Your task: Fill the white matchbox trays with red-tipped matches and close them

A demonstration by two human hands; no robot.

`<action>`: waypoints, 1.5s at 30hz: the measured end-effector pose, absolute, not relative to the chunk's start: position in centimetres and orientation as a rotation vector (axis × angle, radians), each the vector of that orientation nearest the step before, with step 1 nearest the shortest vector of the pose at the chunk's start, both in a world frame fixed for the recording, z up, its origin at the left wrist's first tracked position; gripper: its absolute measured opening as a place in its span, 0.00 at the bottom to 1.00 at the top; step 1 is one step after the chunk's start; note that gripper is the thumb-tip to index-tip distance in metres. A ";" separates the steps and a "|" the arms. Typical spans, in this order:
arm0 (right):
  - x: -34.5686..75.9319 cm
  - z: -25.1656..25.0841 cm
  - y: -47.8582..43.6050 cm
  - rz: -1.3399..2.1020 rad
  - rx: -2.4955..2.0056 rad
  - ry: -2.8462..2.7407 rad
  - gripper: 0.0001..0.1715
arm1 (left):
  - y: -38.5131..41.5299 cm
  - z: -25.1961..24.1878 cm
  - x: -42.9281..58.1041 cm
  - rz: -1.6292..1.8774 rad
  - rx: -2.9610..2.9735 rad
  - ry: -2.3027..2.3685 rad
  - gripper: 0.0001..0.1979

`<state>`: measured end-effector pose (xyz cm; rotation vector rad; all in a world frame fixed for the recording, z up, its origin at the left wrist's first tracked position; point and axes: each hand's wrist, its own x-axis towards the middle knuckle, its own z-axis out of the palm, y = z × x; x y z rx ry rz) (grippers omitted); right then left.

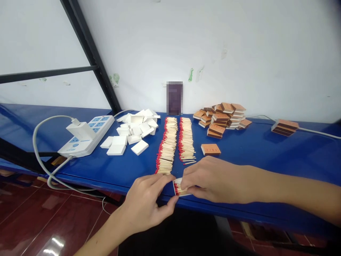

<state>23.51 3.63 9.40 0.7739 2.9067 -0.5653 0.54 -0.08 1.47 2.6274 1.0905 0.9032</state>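
Observation:
Near the front edge of the table lies a small white matchbox tray [177, 182] with red-headed matches [179, 190] in it. The thumb and index finger of my left hand [149, 201] hold the tray at its left end. My right hand [206, 177] is closed in a pinch over the tray, its fingertips down at the matches and covering the tray's right part. Just beyond, two long rows of loose matches run away from me, a left row [168, 144] and a right row [187, 138]. One orange matchbox [211, 149] lies beyond my right hand.
White empty trays [138, 124] are heaped at the left of the blue table [253, 149]. Orange matchboxes [222, 115] are piled at the back right, with a small stack [285, 127] farther right. A power strip [87, 137] with a plugged-in charger and cable [36, 142] stands at the left.

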 end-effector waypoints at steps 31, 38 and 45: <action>23.4 8.3 3.8 -0.277 0.758 2.995 0.17 | -0.1 1.1 0.5 0.909 2.671 1.091 0.15; 23.5 8.4 4.3 -0.374 0.805 3.026 0.13 | -0.1 1.2 0.6 0.892 2.660 1.107 0.15; 23.4 8.5 4.0 -0.324 0.902 3.014 0.16 | 0.0 1.4 0.6 0.911 2.660 1.104 0.15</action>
